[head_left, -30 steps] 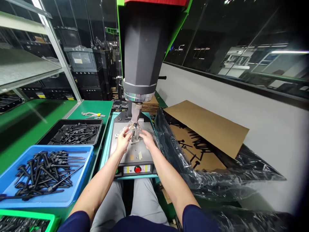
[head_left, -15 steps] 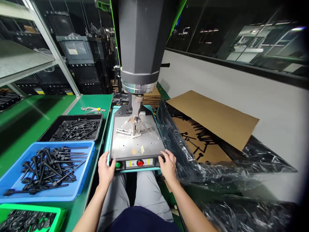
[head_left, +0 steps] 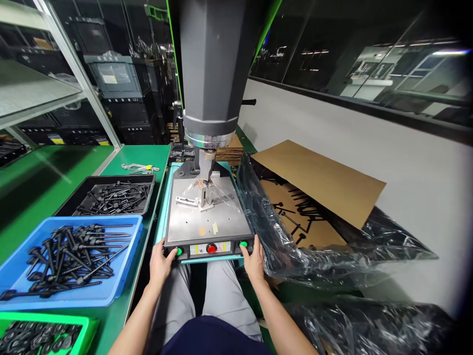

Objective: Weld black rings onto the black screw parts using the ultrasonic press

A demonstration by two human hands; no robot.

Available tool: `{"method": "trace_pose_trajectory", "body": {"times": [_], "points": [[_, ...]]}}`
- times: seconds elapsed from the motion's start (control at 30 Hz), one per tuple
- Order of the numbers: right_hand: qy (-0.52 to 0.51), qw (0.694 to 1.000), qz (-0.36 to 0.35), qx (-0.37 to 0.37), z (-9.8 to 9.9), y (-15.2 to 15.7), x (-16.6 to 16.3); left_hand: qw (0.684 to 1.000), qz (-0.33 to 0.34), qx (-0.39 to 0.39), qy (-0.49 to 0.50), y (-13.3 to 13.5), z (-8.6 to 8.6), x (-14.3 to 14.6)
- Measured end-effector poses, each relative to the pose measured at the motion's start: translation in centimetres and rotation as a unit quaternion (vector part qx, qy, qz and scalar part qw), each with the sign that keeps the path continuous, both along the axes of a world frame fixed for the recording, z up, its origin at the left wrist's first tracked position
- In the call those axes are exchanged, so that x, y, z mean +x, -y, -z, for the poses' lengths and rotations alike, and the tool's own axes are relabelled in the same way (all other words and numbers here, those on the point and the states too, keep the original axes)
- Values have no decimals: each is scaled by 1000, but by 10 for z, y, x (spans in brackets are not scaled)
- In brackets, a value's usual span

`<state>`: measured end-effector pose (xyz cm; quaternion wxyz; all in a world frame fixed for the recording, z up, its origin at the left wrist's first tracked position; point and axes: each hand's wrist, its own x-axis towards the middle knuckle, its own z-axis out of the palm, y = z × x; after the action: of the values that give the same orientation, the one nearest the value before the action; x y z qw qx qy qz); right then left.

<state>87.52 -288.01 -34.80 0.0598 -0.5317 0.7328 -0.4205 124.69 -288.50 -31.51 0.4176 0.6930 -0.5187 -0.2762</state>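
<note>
A press-like machine with a grey head (head_left: 210, 69) stands in front of me, its tool tip down at a small metal fixture (head_left: 206, 196) on the steel plate (head_left: 188, 222). A small dark part shows at the tip, too small to name. My left hand (head_left: 161, 261) lies at the left front corner of the base, thumb at the left green button (head_left: 179, 251), fingers along the side. At the right corner my right hand (head_left: 254, 259) has its thumb at the right green button (head_left: 243, 244), fingers extended along the side. Between them sits a red button (head_left: 211, 249).
On the left, a blue tray (head_left: 127, 276) and a black tray (head_left: 151, 192) hold long black threaded parts; a green tray (head_left: 90, 335) holds black pieces. Pliers (head_left: 140, 168) lie behind. A plastic-lined box (head_left: 271, 256) with cardboard (head_left: 321, 177) and black parts stands right.
My right hand has shifted so that its thumb meets the right green button, which now shows. My left hand stays at its button. The view has shifted slightly.
</note>
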Motion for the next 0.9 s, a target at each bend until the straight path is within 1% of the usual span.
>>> {"method": "trace_pose_trajectory", "body": {"times": [0.13, 0.23, 0.5, 0.63, 0.73, 0.8, 0.83, 0.9], "points": [[30, 999, -16, 18, -4, -4, 0, 999, 14, 14, -37, 0, 6, 6], [39, 999, -21, 12, -4, -5, -1, 999, 14, 9, -47, -1, 9, 6], [48, 999, -16, 0, 0, -3, -2, 998, 1, 5, -57, -1, 10, 1], [50, 999, -14, 7, 0, -4, -3, 998, 0, 8, -67, -3, 9, 1], [55, 998, -14, 13, -1, -4, -2, 997, -28, 6, -66, -6, 0, -2], [66, 998, -14, 18, -3, -4, -3, 997, -55, -37, -42, -6, -12, -7], [75, 997, -13, 22, -4, -4, -3, 995, -56, -70, -37, -5, -20, -11], [95, 995, -14, 27, -9, -4, -5, 989, -25, -125, -74, 3, -39, -22]]}}
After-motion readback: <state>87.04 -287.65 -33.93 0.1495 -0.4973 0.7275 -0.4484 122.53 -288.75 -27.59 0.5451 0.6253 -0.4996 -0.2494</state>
